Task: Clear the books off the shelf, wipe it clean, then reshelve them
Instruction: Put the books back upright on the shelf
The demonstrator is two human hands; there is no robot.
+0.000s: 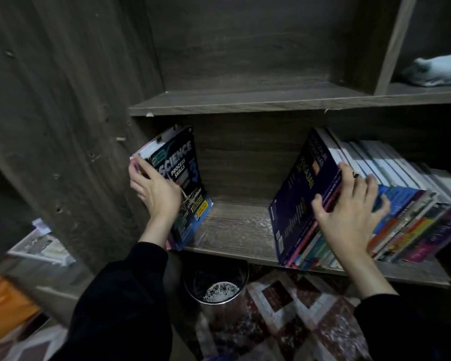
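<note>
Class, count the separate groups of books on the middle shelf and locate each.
2. A small group leans far left, held by the left hand; a long row leans on the right, gripped by the right hand. More may be hidden.

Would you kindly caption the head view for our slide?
Left hand grips the Science book; right hand grips the leaning book row.

You face a matt, grained wood shelf (232,230); at nine o'clock the Science Process Skills book (182,178) shows a glossy paper cover; at six, a shiny metal bin (198,281).
</note>
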